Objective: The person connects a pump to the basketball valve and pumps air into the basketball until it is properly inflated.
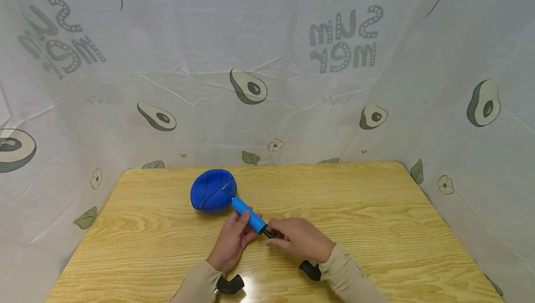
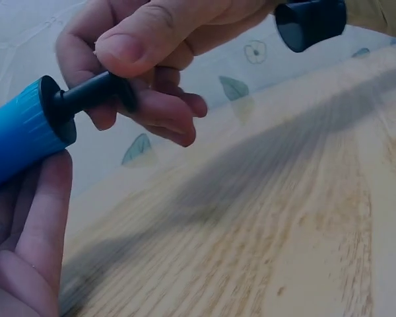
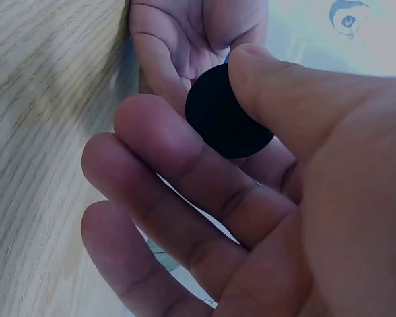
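A blue ball (image 1: 211, 189) with dark seam lines, dented and soft-looking, lies on the table left of centre. The tip of a small blue hand pump (image 1: 251, 217) meets its lower right side in the head view; whether a needle sits inside the ball cannot be seen. My left hand (image 1: 232, 240) holds the pump's ribbed barrel (image 2: 26, 132), thumb on top. With thumb and index finger, my right hand (image 1: 298, 238) pinches the black pump handle (image 3: 221, 112), its other fingers loosely bent. A short length of black rod shows between barrel and handle.
The wood-grain table (image 1: 355, 200) ends at a pale curtain (image 1: 292, 121) printed with avocados and leaves, which also hangs along both sides. Black wrist-worn devices (image 1: 231, 285) sit at both sleeve cuffs, close to the tabletop.
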`<state>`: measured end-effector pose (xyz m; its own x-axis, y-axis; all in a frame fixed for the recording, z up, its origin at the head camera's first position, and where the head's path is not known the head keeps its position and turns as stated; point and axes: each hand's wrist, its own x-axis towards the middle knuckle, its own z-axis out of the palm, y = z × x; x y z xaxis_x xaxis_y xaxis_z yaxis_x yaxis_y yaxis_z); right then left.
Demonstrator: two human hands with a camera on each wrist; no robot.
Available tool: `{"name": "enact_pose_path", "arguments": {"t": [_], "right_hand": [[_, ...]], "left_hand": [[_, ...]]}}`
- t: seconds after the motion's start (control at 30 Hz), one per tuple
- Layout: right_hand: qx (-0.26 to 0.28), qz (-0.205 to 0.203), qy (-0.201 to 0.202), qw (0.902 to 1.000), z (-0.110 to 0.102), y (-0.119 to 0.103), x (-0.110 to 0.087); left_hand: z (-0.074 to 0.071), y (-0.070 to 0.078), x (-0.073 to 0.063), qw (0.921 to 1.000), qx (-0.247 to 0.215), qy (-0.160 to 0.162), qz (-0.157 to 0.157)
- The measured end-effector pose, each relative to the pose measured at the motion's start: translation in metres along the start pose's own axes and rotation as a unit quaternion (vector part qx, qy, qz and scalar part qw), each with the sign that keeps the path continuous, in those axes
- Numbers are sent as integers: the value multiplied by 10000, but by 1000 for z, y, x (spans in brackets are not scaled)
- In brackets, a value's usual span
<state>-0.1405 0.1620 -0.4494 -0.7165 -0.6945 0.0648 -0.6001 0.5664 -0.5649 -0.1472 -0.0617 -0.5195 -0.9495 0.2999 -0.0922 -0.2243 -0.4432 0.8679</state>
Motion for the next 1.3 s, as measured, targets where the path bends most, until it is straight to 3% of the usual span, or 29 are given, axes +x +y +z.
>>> {"name": "enact_pose_path", "arguments": {"t": [0.17,0.4,0.6,0.97,1.3], "right_hand": [[-28,94,-58,9999,2,0,0],[-467,371,409,9974,3,0,1],[-588,293,544,9964,5,0,1],[-789,435,471,9948,1,1,-4],[-711,780,725,9918,-3,2,-8]], "left_hand": [[2,-1,-1,9999,10,-98,-116],[4,-2,1,9994,-193,224,199],[4,-2,1,9975,-238,524,412],[-10,8,2,9883,-591,1059,922],[-21,14,6,9785,-940,1380,1211]]}}
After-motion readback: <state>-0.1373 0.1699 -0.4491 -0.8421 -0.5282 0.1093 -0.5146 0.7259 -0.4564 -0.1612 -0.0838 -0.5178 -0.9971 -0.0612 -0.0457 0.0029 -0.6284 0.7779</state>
